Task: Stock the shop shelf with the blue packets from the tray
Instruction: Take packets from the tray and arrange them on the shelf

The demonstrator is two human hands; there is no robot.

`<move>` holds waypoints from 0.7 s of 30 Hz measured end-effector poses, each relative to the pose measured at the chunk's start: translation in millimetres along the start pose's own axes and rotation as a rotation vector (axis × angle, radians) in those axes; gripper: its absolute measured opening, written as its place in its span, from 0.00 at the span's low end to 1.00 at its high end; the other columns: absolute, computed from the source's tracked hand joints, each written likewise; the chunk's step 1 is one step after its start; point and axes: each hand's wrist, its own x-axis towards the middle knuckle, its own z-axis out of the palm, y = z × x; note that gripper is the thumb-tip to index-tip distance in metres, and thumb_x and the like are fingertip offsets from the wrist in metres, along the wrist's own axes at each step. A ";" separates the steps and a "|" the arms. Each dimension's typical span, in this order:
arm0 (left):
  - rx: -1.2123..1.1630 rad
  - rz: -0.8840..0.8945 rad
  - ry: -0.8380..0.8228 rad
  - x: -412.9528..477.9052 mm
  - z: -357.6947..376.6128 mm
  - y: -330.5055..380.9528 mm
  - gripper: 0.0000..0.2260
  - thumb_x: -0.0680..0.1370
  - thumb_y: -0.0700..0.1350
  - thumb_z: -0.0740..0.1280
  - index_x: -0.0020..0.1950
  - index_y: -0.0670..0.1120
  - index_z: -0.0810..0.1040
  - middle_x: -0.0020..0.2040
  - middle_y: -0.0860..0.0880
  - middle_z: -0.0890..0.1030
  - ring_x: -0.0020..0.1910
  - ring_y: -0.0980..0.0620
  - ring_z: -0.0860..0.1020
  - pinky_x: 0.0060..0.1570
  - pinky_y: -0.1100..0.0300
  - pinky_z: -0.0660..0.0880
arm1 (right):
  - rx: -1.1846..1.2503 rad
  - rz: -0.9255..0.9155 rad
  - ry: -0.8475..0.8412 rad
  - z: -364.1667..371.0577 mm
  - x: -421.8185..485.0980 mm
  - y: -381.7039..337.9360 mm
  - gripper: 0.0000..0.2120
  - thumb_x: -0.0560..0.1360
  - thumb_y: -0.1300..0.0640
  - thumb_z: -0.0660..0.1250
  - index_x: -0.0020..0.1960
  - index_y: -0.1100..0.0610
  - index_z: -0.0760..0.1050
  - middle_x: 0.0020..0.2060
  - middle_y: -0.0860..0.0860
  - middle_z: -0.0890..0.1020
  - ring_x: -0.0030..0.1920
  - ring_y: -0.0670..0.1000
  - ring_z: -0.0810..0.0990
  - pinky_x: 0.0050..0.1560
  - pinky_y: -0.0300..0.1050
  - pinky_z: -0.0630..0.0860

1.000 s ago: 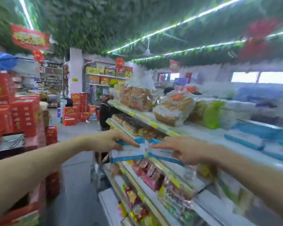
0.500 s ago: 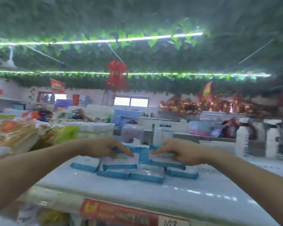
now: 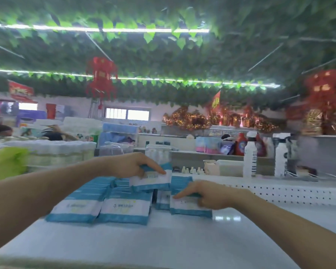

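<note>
The white shelf [image 3: 163, 241] fills the lower part of the view, and a good share of the stocking looks done: a block of blue packets [image 3: 103, 204] lies flat on it in rows, two large ones at the front edge of the block and more stacked behind them. Two packets are in hand and not yet released. The left hand [image 3: 128, 165] holds the raised packet [image 3: 153, 180] above the back rows, fingers curled over its top edge and clamped on it, with the thumb hidden underneath. The right hand [image 3: 208, 195] grips the lower packet [image 3: 190, 207] at the right end of the block, down at shelf level and just beside another packet; its index finger lies straight across the top while the other fingers fold in at the packet's edge. Whether that packet rests fully on the shelf cannot be told. How much is left is a guess, since the tray is out of view and no spare packets show. Bare shelf lies to the right of the block. The back rows are partly covered by the raised packet, so they cannot be counted, and motion blur makes the print on the packets unreadable.
</note>
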 end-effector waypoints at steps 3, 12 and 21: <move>-0.002 -0.014 0.047 2.4 -10.5 -9.7 0.31 0.79 0.28 0.61 0.67 0.63 0.80 0.74 0.62 0.72 0.70 0.53 0.74 0.70 0.54 0.72 | -0.025 -0.082 0.063 8.3 33.2 -8.3 0.37 0.77 0.67 0.63 0.71 0.29 0.69 0.58 0.45 0.74 0.59 0.50 0.72 0.65 0.53 0.72; -0.035 0.009 0.054 13.0 -7.9 -8.3 0.30 0.81 0.31 0.63 0.66 0.65 0.80 0.66 0.69 0.73 0.61 0.68 0.74 0.66 0.63 0.73 | -0.283 -0.109 0.230 17.6 48.9 5.3 0.31 0.79 0.48 0.68 0.76 0.30 0.60 0.76 0.45 0.62 0.73 0.52 0.62 0.71 0.56 0.61; 0.127 0.153 -0.178 52.6 57.4 12.3 0.26 0.80 0.32 0.65 0.71 0.59 0.78 0.64 0.66 0.73 0.59 0.71 0.70 0.66 0.67 0.63 | 0.030 0.162 0.596 -12.3 -28.0 60.8 0.19 0.76 0.62 0.72 0.59 0.40 0.82 0.60 0.42 0.79 0.61 0.45 0.75 0.67 0.53 0.73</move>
